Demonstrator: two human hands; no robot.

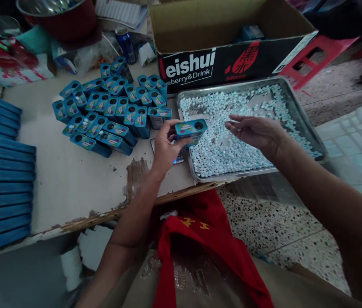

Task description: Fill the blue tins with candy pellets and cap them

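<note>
My left hand (167,145) holds a small blue tin (191,127) with a round dark hole in its top, at the left edge of a metal tray (323,155). Many pale blue-white tablets (232,158) lie spread in that tray. Over the tray, palm turned partly up, is my right hand (253,129); its fingers are held close together, and whatever lies in them is too small to make out. A scale (178,159) shows partly beneath my left hand. To the left stand several blue tins (110,107) in a cluster, a few with tablets on top.
Rows of blue tins (4,184) line the table's left side. Behind the tray stands a black printed carton (206,68). A blue can (125,45), a red bowl (62,23) and a white-and-red box (23,72) are farther back. A red stool (315,60) is at the right.
</note>
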